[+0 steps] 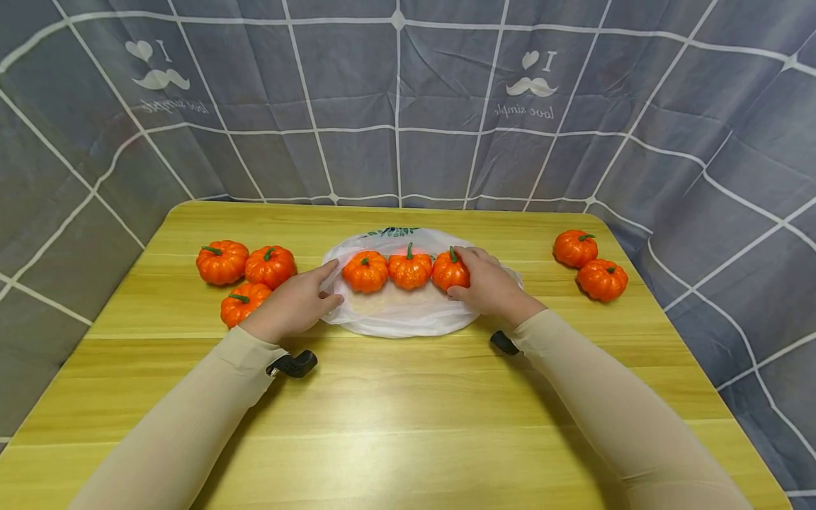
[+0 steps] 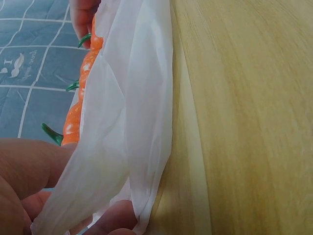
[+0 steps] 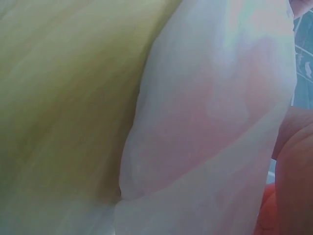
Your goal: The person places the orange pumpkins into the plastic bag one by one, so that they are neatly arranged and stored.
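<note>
A thin white plastic bag (image 1: 401,322) lies spread at the middle of the table, with three small orange pumpkins in a row on it. My right hand (image 1: 487,283) grips the rightmost pumpkin (image 1: 448,273), thumb in front and fingers behind. Beside it are the middle pumpkin (image 1: 410,270) and the left pumpkin (image 1: 365,272). At the bag's left edge my left hand (image 1: 298,301) holds the film between thumb and fingers (image 2: 29,164). In the right wrist view the bag (image 3: 205,127) hides most of the hand and pumpkin.
Three more pumpkins (image 1: 222,263) cluster left of the bag, the nearest partly behind my left hand. Two others (image 1: 602,280) stand touching near the table's right edge. A grey gridded curtain (image 1: 350,85) hangs behind the wooden table (image 1: 389,425) and along its sides.
</note>
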A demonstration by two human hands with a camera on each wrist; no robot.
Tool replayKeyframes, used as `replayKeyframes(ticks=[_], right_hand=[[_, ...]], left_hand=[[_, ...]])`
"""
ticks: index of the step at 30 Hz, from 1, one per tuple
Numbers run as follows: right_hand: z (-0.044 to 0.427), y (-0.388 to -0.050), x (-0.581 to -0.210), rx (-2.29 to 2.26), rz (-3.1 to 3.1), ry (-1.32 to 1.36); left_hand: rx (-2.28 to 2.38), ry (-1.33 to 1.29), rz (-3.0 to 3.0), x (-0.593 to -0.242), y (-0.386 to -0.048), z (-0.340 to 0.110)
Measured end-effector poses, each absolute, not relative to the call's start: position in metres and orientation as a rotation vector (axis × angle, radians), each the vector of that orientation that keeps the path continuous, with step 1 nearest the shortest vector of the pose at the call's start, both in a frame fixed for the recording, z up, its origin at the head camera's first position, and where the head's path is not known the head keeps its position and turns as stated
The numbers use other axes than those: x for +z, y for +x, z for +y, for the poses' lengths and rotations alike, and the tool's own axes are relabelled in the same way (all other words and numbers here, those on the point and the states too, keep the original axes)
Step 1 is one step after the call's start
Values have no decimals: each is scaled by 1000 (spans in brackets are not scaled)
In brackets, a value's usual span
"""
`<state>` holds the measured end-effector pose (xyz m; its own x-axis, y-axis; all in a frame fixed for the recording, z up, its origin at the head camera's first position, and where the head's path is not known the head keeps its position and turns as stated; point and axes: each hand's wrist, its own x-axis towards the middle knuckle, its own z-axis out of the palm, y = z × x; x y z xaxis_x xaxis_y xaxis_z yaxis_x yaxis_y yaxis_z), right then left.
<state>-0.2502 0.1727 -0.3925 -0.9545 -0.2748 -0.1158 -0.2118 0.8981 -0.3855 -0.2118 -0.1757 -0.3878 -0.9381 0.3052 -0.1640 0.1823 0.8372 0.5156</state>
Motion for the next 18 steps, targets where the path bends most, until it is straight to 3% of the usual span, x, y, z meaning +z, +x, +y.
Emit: replayKeyframes(ticks=[18], right_hand=[[172, -251, -393, -562, 2896, -359]], left_hand=[[751, 370, 2769, -390, -213, -176]])
